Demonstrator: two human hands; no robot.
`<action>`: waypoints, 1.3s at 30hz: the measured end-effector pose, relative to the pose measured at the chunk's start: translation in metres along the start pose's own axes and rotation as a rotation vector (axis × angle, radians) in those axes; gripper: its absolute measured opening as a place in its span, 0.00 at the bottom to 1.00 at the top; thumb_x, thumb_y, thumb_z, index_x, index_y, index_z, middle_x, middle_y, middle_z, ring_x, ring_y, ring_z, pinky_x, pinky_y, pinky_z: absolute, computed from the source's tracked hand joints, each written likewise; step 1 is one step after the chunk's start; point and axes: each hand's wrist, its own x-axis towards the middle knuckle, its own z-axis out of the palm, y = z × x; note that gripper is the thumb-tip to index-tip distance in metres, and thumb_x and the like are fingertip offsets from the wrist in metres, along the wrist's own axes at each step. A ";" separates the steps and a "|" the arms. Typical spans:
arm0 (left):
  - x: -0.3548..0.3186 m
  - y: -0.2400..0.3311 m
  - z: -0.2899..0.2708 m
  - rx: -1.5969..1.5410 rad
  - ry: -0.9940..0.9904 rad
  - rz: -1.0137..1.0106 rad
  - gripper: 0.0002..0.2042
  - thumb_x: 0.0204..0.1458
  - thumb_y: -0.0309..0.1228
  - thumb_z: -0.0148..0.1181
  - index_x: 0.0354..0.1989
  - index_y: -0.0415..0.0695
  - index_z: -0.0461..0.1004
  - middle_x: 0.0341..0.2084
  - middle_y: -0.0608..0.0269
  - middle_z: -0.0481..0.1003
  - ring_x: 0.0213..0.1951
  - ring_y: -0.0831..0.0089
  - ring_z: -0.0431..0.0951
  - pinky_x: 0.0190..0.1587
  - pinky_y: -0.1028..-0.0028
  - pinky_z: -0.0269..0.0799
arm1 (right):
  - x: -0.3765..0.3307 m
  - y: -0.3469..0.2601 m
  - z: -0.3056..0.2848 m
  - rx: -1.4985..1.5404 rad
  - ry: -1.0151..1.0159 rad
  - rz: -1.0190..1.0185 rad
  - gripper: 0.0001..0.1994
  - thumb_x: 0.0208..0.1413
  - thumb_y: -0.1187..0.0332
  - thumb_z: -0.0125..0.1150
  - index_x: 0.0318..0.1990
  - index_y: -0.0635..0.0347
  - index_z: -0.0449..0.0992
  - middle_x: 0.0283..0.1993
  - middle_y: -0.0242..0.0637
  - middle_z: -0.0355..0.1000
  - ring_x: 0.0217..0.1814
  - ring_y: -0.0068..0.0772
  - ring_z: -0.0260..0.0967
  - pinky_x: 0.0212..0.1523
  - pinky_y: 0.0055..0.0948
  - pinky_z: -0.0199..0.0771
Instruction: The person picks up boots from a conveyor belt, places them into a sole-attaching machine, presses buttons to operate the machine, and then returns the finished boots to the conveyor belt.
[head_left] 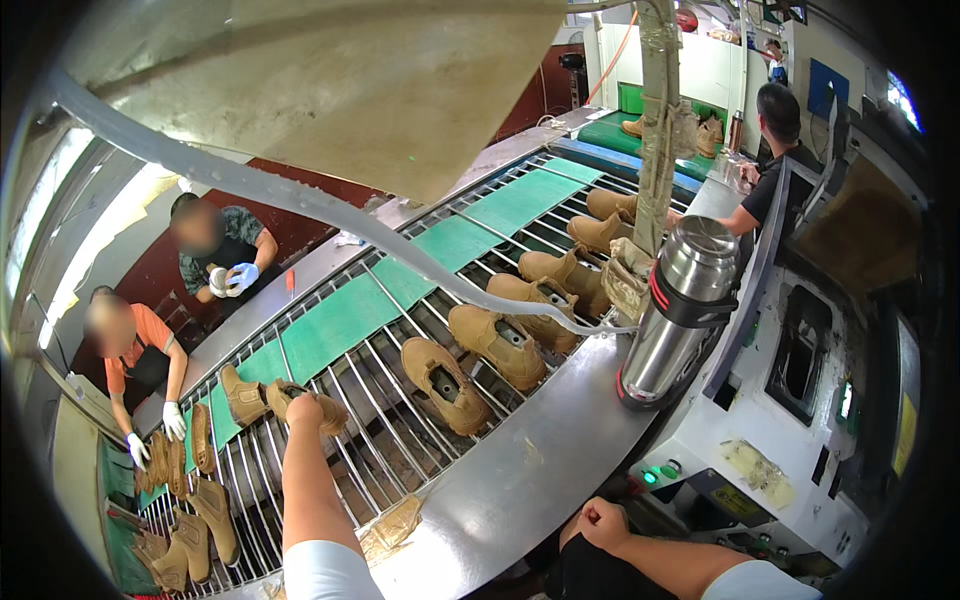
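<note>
A tan boot (pixel 300 398), light with a soft upper, is gripped by left hand (pixel 303 410) fingers; right hand (pixel 603 523) is fisted.

Curved roller conveyor (pixel 400 440) with green mats (pixel 340 320), tan boots (pixel 497 345) lying across its rods.

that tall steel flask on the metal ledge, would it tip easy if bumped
Probably yes: the tall shiny steel flask with a black and red band stands upright, narrow for its height, leaning slightly in this view. Its smooth wall likely slips in a grip. It sits close to the edge of the curved polished metal ledge, so a knock might send it off.
</note>
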 end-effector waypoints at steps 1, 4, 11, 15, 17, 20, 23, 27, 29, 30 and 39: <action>-0.003 -0.009 -0.004 0.033 -0.019 0.008 0.18 0.61 0.41 0.45 0.44 0.43 0.76 0.44 0.50 0.77 0.47 0.55 0.77 0.48 0.61 0.74 | 0.000 -0.002 0.001 0.010 -0.026 0.002 0.07 0.41 0.73 0.64 0.22 0.57 0.70 0.15 0.33 0.66 0.16 0.31 0.68 0.19 0.26 0.66; -0.022 -0.052 -0.003 0.113 -0.046 0.064 0.20 0.60 0.45 0.44 0.41 0.41 0.78 0.44 0.48 0.76 0.47 0.54 0.77 0.49 0.60 0.73 | -0.002 -0.006 0.007 0.005 -0.020 -0.016 0.07 0.40 0.71 0.64 0.22 0.56 0.70 0.15 0.33 0.68 0.17 0.33 0.69 0.20 0.28 0.67; -0.148 -0.055 -0.081 0.169 -0.001 0.572 0.19 0.57 0.43 0.47 0.28 0.41 0.78 0.30 0.46 0.78 0.35 0.48 0.78 0.40 0.55 0.74 | -0.022 -0.046 0.012 -0.128 -0.147 -0.090 0.08 0.42 0.69 0.62 0.29 0.58 0.71 0.21 0.37 0.71 0.24 0.39 0.72 0.25 0.34 0.70; -0.258 -0.032 -0.148 0.131 0.021 0.672 0.17 0.57 0.42 0.48 0.28 0.42 0.76 0.26 0.47 0.77 0.30 0.49 0.78 0.35 0.55 0.74 | -0.087 -0.086 0.018 0.090 -0.463 0.000 0.20 0.51 0.64 0.61 0.50 0.59 0.67 0.29 0.38 0.75 0.31 0.36 0.74 0.32 0.34 0.72; -0.325 -0.014 -0.165 0.014 -0.044 0.684 0.17 0.57 0.41 0.47 0.28 0.42 0.75 0.24 0.51 0.77 0.28 0.47 0.76 0.33 0.55 0.72 | -0.119 -0.083 0.043 0.750 -0.796 0.541 0.33 0.59 0.50 0.53 0.66 0.56 0.51 0.41 0.46 0.75 0.40 0.40 0.74 0.41 0.36 0.73; -0.411 -0.011 -0.164 -0.131 0.141 0.945 0.13 0.55 0.37 0.53 0.23 0.41 0.71 0.18 0.55 0.73 0.24 0.52 0.75 0.28 0.57 0.71 | -0.142 -0.146 0.012 1.388 -1.021 1.129 0.42 0.58 0.34 0.35 0.71 0.41 0.27 0.62 0.59 0.59 0.60 0.56 0.62 0.63 0.47 0.58; -0.458 -0.015 -0.150 -0.258 0.274 1.051 0.12 0.51 0.33 0.59 0.20 0.43 0.67 0.14 0.59 0.69 0.20 0.58 0.74 0.23 0.63 0.70 | -0.159 -0.183 -0.003 1.587 -0.863 1.232 0.41 0.58 0.33 0.32 0.72 0.38 0.29 0.69 0.58 0.50 0.69 0.62 0.50 0.70 0.52 0.44; -0.515 0.002 -0.117 -0.288 0.183 1.228 0.13 0.52 0.35 0.59 0.20 0.44 0.67 0.13 0.60 0.68 0.18 0.60 0.73 0.22 0.65 0.70 | -0.175 -0.161 0.009 2.161 -0.955 0.953 0.37 0.60 0.36 0.30 0.69 0.49 0.52 0.69 0.42 0.54 0.70 0.46 0.52 0.70 0.48 0.47; -0.549 0.013 -0.116 -0.330 0.132 1.258 0.14 0.53 0.35 0.59 0.18 0.44 0.66 0.13 0.60 0.67 0.17 0.59 0.72 0.21 0.64 0.68 | -0.181 -0.158 -0.007 1.841 -0.772 0.874 0.37 0.60 0.36 0.25 0.67 0.52 0.56 0.70 0.37 0.54 0.71 0.41 0.52 0.70 0.45 0.48; -0.550 0.016 -0.115 -0.365 0.159 1.246 0.15 0.53 0.35 0.59 0.18 0.44 0.65 0.13 0.60 0.67 0.17 0.59 0.71 0.20 0.64 0.68 | -0.182 -0.153 -0.014 1.865 -0.752 0.823 0.36 0.61 0.38 0.28 0.67 0.53 0.55 0.69 0.39 0.55 0.70 0.42 0.53 0.69 0.46 0.50; -0.593 0.032 -0.176 -0.573 0.403 1.236 0.16 0.48 0.29 0.64 0.16 0.45 0.61 0.12 0.62 0.65 0.15 0.63 0.69 0.18 0.67 0.66 | -0.159 -0.164 -0.054 1.409 -0.800 0.262 0.34 0.60 0.42 0.43 0.66 0.57 0.58 0.68 0.42 0.57 0.68 0.42 0.56 0.67 0.43 0.55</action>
